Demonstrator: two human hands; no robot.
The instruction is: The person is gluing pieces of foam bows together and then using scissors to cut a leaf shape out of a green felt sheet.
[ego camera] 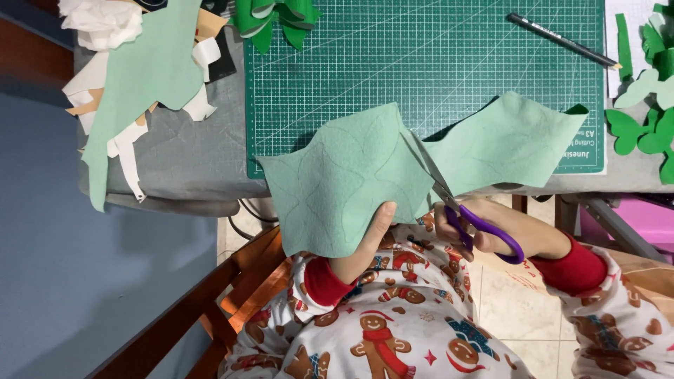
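My left hand point(365, 242) grips the lower edge of a pale green felt sheet point(344, 175) that bears a faint drawn outline. My right hand point(512, 228) holds purple-handled scissors point(481, 228); their blades reach up into the felt, between its left part and its right flap point(509, 144). The felt hangs over the near edge of a dark green cutting mat point(421, 56). Most of my left hand's fingers are hidden behind the sheet.
A black pencil point(562, 40) lies at the mat's far right. Dark green cut shapes point(649, 105) sit on the right, a green bow point(274, 17) at the top. Felt and paper scraps point(140, 77) pile on the grey table at left. A wooden chair point(210, 309) stands below.
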